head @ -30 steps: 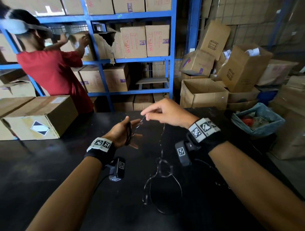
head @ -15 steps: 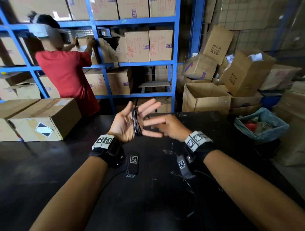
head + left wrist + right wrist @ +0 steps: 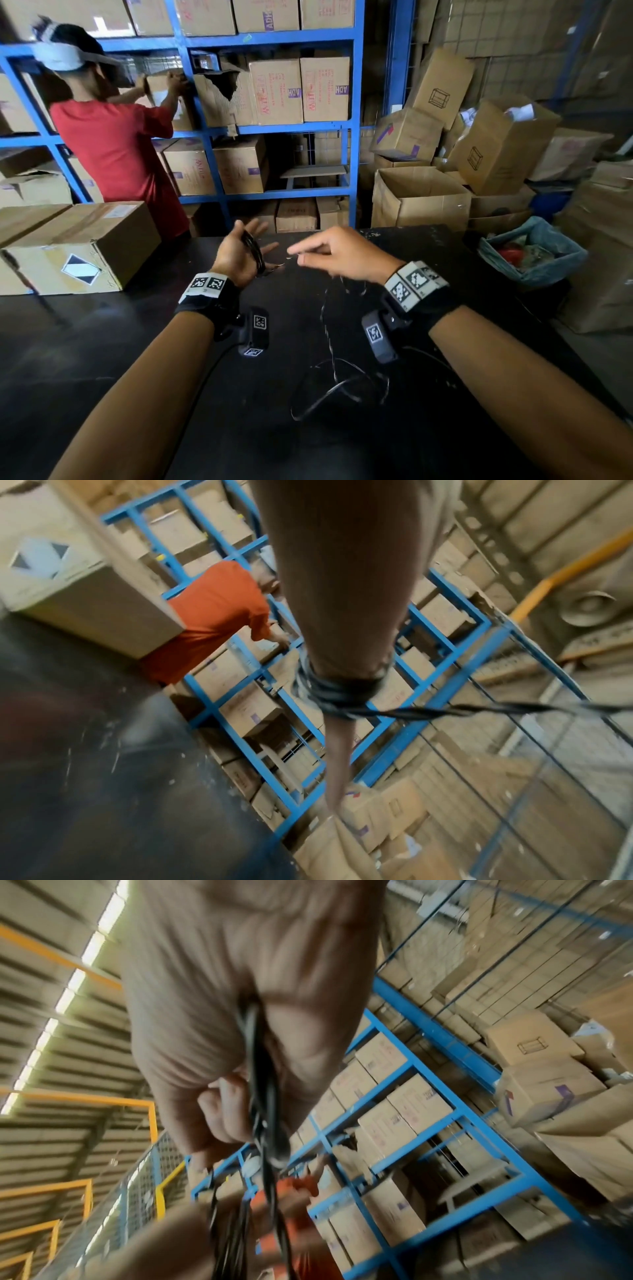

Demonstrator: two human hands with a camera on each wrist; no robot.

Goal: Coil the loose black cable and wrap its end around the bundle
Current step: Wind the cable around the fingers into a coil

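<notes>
- The left hand (image 3: 239, 255) is held above the far part of the black bench (image 3: 102, 359), palm turned up and toward the right, its fingers (image 3: 255, 228) spread and straight.
- Several turns of the black cable (image 3: 254, 251) are wound round that hand; in the left wrist view the turns (image 3: 337, 693) circle the hand and one strand leads off to the right.
- The fingers of the left hand do not curl round the coil; the loops simply sit wrapped on the hand.
- The right hand (image 3: 339, 255) hangs just to the right of the left hand, also above the bench, its fingers (image 3: 301, 248) pinching a thin run of the cable.
- In the right wrist view the cable (image 3: 262, 1096) passes between thumb and curled fingers, blurred.
- From the right hand the slack drops to the bench and lies in a loose loop (image 3: 342, 387) on the near side of both hands.
- A taped cardboard box (image 3: 78, 246) stands on the bench to the left of the left hand.
- Behind the bench, a person in a red shirt (image 3: 116, 154) reaches into a blue shelf rack (image 3: 354, 120) loaded with cartons.
- Open cartons (image 3: 418, 198) are piled beyond the bench's far right corner.
</notes>
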